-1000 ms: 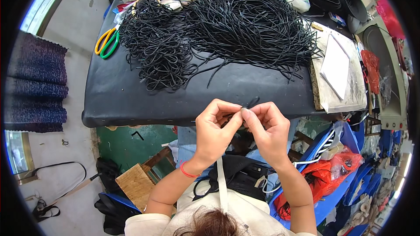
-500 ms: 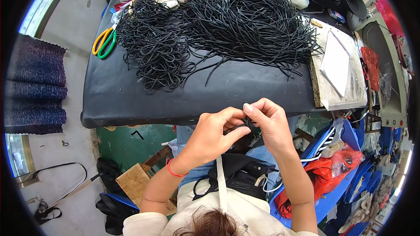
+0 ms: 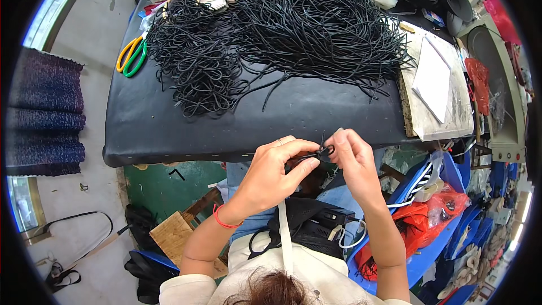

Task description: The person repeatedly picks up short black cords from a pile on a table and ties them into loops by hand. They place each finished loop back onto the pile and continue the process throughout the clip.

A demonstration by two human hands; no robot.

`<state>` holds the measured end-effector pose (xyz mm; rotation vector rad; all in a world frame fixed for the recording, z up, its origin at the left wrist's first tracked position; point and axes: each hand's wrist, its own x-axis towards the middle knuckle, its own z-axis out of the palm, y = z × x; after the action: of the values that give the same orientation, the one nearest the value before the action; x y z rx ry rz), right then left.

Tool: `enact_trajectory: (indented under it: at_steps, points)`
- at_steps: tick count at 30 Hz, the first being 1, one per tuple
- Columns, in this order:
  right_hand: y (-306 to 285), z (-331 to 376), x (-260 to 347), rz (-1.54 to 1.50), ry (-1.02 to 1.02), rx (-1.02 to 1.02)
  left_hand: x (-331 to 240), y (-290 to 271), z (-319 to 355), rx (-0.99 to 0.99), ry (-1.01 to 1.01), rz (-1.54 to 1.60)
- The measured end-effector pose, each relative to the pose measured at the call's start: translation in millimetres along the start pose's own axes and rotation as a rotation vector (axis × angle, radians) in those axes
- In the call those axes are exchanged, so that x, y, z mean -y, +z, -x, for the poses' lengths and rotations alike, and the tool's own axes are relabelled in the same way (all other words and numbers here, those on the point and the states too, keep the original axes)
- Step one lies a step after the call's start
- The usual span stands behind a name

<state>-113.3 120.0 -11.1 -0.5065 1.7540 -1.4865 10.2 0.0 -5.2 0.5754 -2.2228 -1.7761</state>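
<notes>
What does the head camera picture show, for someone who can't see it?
Two bare hands, left hand and right hand, pinch a short black cord piece between their fingers, just below a black padded table. A big heap of black cords and yellow-green scissors lie on it.

I see a black cord [image 3: 316, 154] pinched between my left hand [image 3: 271, 172] and my right hand [image 3: 353, 158], with a red band [image 3: 221, 221] on the left wrist. The table [image 3: 169, 130] is covered in plain black. Across its far half spreads a heap of black cords [image 3: 293, 28]. At its far left corner lie scissors [image 3: 131, 56] with one yellow handle and one green. Along its right edge sits a mottled grey slab [image 3: 446, 107] bearing white sheets [image 3: 432, 79]. Off the left edge hangs a dark blue, speckled cloth [image 3: 42, 116]. Below the right corner I make out a blue crate [image 3: 429, 248] and a red bag [image 3: 418, 231].
</notes>
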Motion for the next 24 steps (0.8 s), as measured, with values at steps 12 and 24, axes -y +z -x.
enact_trajectory:
  at_steps: [12, 24]
  points:
    - [12, -2, -12, -0.084, -0.077, -0.048, 6, 1, 0, 0.087, 0.029, 0.017]
    - [4, -2, -5, -0.138, 0.026, 0.125, 13, 8, 2, 0.086, -0.161, 0.299]
